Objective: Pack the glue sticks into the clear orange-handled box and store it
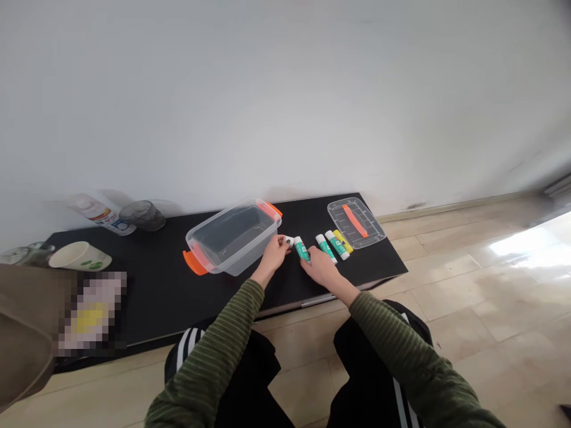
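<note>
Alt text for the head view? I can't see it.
The right hand holds a green-and-white cylindrical tube; the left hand pinches a small white piece. On the black tabletop, an open clear plastic box stands to the left; two similar tubes and a clear orange-handled lid lie to the right.

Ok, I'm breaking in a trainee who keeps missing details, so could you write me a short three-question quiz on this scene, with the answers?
1. True or false: the clear box stands with its lid off.
2. What colour is the handle on the lid: A blue, B green, or C orange?
3. Besides the green tube at the person's right hand, how many more tubes lie close to the lid?

Key:
1. True; the lid lies apart, to the right of the box.
2. C, orange.
3. Three: two green and one yellow.
</note>
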`<state>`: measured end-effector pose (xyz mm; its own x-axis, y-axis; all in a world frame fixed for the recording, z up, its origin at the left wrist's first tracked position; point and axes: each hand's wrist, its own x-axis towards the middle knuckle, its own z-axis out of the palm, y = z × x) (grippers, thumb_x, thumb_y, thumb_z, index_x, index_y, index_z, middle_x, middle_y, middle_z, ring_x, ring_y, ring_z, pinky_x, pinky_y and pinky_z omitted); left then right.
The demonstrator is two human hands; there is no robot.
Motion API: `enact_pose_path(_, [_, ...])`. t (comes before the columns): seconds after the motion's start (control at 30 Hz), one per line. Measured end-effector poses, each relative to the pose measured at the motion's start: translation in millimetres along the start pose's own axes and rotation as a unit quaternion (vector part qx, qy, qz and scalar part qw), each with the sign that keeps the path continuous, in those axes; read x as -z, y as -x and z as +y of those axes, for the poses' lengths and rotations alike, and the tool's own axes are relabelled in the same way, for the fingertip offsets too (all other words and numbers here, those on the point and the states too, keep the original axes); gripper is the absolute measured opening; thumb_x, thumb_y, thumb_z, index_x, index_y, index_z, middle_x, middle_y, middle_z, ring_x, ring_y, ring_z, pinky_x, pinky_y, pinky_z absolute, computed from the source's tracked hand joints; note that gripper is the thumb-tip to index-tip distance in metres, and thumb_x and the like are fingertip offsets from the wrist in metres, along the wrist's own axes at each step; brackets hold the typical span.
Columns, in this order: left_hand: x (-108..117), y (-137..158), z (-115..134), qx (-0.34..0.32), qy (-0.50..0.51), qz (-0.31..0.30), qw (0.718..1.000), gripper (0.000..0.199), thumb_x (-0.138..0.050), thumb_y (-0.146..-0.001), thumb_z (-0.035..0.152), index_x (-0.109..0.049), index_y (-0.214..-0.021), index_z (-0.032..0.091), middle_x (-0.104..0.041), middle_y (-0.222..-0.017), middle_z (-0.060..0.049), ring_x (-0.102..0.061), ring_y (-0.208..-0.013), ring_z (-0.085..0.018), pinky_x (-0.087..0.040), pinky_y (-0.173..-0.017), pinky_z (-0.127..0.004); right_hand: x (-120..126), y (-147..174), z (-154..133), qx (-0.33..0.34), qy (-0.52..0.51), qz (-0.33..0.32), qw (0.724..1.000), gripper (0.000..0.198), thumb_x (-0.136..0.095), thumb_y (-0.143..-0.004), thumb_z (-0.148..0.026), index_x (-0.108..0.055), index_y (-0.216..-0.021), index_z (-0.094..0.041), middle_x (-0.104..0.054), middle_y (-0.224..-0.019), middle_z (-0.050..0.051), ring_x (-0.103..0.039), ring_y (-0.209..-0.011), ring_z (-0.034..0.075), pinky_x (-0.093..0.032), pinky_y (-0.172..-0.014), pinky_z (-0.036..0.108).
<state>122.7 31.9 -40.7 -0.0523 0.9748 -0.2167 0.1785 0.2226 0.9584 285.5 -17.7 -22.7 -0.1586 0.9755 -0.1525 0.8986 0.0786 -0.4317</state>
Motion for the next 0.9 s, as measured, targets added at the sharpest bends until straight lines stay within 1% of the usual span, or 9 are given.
enact_pose_path(0.07, [-2,1,2,0.041,0.128,-0.021,0.991,0.014,-0.059,-0.091,0.025,-0.056,-0.101,0.016,-0.068,-0.102,-0.010,-0.069,-0.085,-0.016,-0.055,-0.088,-0.038,2,7,2,0.028,-0.022,0.012,0.999,0.021,-0.051,-0.096,-0.032,-0.055,-0.108,-0.014,-0.069,-0.104,0.011,-0.067,-0.095,0.022,-0.043,-0.079,0.029])
enact_pose_path(0.1, [-3,2,3,0.050,0.167,-0.034,0.984,0.015,-0.059,-0.091,0.027,-0.057,-0.101,0.016,-0.069,-0.100,-0.009,-0.069,-0.083,-0.015,-0.056,-0.087,-0.038,3,10,3,0.040,-0.028,0.017,0.999,0.021,-0.052,-0.096,-0.031,-0.055,-0.108,-0.014,-0.069,-0.103,0.011,-0.066,-0.095,0.021,-0.043,-0.079,0.029])
enact_pose_path(0.2, [-3,8,6,0.052,0.213,-0.066,0.973,0.023,-0.065,-0.088,0.032,-0.063,-0.103,0.015,-0.068,-0.092,-0.006,-0.067,-0.078,-0.014,-0.056,-0.085,-0.036,6,18,5,0.067,-0.034,0.030,0.997,0.020,-0.055,-0.093,-0.028,-0.056,-0.108,-0.015,-0.068,-0.104,0.010,-0.065,-0.096,0.021,-0.042,-0.081,0.028])
enact_pose_path(0.43, [1,17,13,0.025,0.228,-0.090,0.969,0.036,-0.077,-0.077,0.035,-0.069,-0.106,0.016,-0.069,-0.101,-0.007,-0.067,-0.089,-0.015,-0.054,-0.093,-0.039,12,20,9,0.076,-0.056,0.046,0.994,0.026,-0.057,-0.092,-0.024,-0.060,-0.116,-0.014,-0.068,-0.110,0.010,-0.063,-0.105,0.021,-0.043,-0.090,0.030])
enact_pose_path(0.57, [3,19,14,0.007,0.213,-0.087,0.973,0.042,-0.080,-0.073,0.040,-0.070,-0.105,0.015,-0.070,-0.101,-0.008,-0.067,-0.093,-0.018,-0.054,-0.094,-0.042,14,20,10,0.094,-0.107,0.077,0.987,0.030,-0.057,-0.091,-0.020,-0.061,-0.120,-0.016,-0.068,-0.117,0.010,-0.062,-0.110,0.020,-0.044,-0.095,0.030])
enact_pose_path(0.63, [4,22,15,-0.007,0.209,-0.086,0.974,0.046,-0.082,-0.071,0.042,-0.070,-0.105,0.014,-0.071,-0.100,-0.008,-0.067,-0.093,-0.019,-0.054,-0.095,-0.043,18,22,10,0.103,-0.134,0.086,0.982,0.032,-0.059,-0.089,-0.018,-0.063,-0.120,-0.016,-0.069,-0.115,0.010,-0.063,-0.107,0.020,-0.044,-0.096,0.031])
enact_pose_path(0.77, [8,29,18,-0.033,0.211,-0.103,0.972,0.050,-0.083,-0.069,0.045,-0.071,-0.106,0.014,-0.073,-0.100,-0.008,-0.068,-0.094,-0.019,-0.053,-0.096,-0.042,29,28,10,0.105,-0.170,0.082,0.976,0.030,-0.062,-0.085,-0.019,-0.068,-0.115,-0.016,-0.071,-0.100,0.006,-0.063,-0.085,0.017,-0.047,-0.082,0.029])
enact_pose_path(0.83, [9,32,19,-0.045,0.208,-0.113,0.970,0.050,-0.083,-0.070,0.046,-0.070,-0.107,0.014,-0.073,-0.101,-0.009,-0.069,-0.095,-0.020,-0.053,-0.097,-0.041,34,30,11,0.105,-0.196,0.060,0.973,0.026,-0.061,-0.085,-0.022,-0.071,-0.109,-0.017,-0.069,-0.086,0.002,-0.059,-0.074,0.015,-0.045,-0.073,0.027])
enact_pose_path(0.9, [10,34,19,-0.055,0.201,-0.122,0.970,0.051,-0.081,-0.071,0.048,-0.070,-0.109,0.015,-0.074,-0.102,-0.010,-0.069,-0.097,-0.021,-0.053,-0.096,-0.042,34,31,13,0.101,-0.244,0.031,0.964,0.024,-0.060,-0.087,-0.027,-0.072,-0.105,-0.018,-0.067,-0.077,0.000,-0.057,-0.068,0.014,-0.044,-0.067,0.025])
